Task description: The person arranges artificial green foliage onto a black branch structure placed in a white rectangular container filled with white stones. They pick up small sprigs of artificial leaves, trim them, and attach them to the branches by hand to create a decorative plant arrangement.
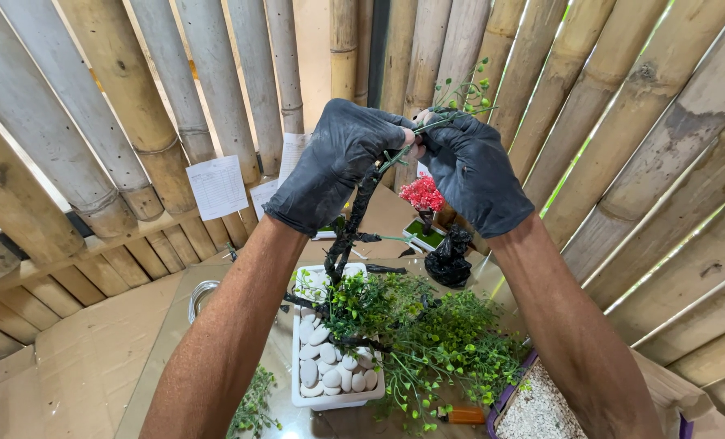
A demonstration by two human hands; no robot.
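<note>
Black gloves cover both hands at the upper middle of the frame. Left hand (338, 162) is pinched around the top of a dark, tape-wrapped trunk (351, 223), which rises crooked from a white rectangular pot (297, 390) of white pebbles (330, 362) at the lower middle. Right hand (472, 167), touching the left, is closed on a thin green sprig (460, 102) with small round leaves, held against the trunk's tip. Bushy green foliage (427, 333) spreads from the lower branches toward the right.
</note>
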